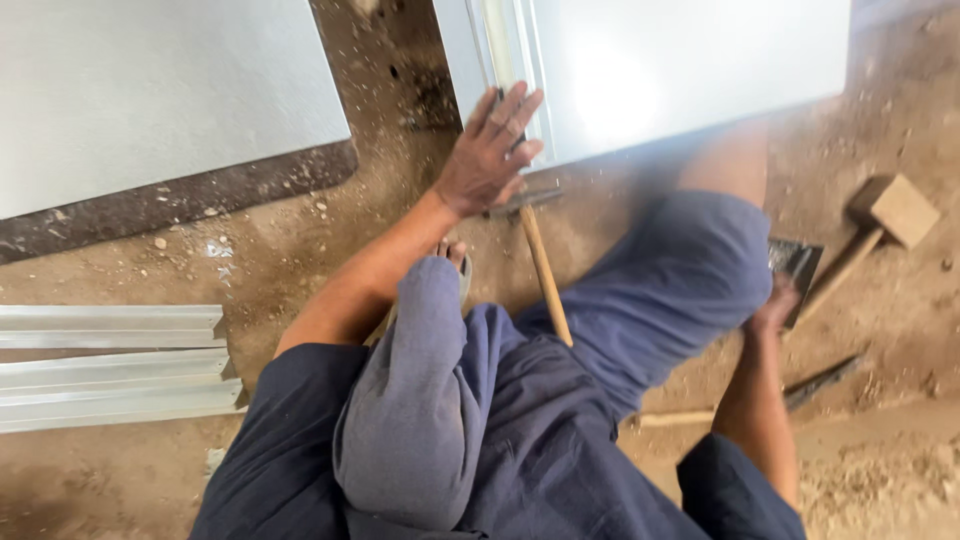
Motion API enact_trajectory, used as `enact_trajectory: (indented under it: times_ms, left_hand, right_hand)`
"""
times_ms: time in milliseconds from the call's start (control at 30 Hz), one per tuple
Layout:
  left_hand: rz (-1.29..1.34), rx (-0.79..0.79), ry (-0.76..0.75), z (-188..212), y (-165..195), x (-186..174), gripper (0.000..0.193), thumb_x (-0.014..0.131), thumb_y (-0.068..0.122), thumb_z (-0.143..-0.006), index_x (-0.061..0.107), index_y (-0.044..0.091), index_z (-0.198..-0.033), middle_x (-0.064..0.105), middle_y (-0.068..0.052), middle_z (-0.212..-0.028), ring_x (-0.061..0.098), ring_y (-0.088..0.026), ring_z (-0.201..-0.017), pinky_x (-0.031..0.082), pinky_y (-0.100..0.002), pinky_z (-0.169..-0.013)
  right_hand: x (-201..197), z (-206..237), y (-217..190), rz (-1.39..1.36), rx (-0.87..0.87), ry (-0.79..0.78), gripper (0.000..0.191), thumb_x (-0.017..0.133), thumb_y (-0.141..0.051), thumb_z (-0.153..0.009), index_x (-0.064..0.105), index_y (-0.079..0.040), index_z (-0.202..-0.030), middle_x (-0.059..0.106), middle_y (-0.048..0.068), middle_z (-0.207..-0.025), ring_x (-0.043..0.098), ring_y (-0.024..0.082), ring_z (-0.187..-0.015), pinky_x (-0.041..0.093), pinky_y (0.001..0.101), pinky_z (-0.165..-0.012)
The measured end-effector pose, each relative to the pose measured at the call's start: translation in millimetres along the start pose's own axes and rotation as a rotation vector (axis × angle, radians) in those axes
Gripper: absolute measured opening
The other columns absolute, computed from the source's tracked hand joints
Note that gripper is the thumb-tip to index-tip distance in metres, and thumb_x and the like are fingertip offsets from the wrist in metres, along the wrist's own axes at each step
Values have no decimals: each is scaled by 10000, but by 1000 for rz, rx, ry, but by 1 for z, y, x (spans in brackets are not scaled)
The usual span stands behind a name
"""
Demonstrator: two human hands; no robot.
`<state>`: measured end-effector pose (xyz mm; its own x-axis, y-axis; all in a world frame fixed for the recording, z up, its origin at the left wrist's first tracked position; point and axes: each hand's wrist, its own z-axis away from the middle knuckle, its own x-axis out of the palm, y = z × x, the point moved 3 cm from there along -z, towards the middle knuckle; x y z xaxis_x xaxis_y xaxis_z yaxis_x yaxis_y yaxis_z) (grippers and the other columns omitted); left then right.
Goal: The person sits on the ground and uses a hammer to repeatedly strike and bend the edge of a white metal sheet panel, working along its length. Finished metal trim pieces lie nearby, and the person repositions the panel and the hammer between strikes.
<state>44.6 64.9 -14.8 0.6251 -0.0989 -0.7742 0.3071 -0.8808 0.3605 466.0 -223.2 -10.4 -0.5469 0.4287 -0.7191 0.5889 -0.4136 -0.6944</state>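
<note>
2 hands at work: left hand (487, 155) spread flat on a stiff, likely slippery pale grey metal sheet (690, 70); right hand (775, 305) touches a dark metal piece (797, 262), grip unclear.

Bright daylight, glare on the white panel (690, 60), slight motion blur.

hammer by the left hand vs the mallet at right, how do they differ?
The hammer has a thin dark metal head; the mallet has a chunky pale wooden block head. The hammer lies partly under the left hand and leg; the mallet lies untouched. Both have wooden handles and rest on the dirt floor.
</note>
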Motion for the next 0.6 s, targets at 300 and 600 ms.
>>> enact_trajectory:
  times_ms: [300,600]
  left_hand:
    - [-47,-44,19,-3,9,-1,401,752,58,-958,477,212,-1207,170,-116,-1731,85,-304,-1627,48,-477,-1375]
    - [-44,-82,21,-1,7,-4,395,762,81,-941,491,231,-1185,223,-94,-1719,108,-280,-1623,59,-465,-1369]
  right_hand:
    - [5,42,7,483,365,-257,382,558,-301,-1149,711,48,-1125,752,254,-967,720,364,-873,532,455,-766]
    - [7,30,14,384,191,-168,491,544,-381,-1131,560,44,-886,598,261,-928,603,368,-886,470,512,-724]
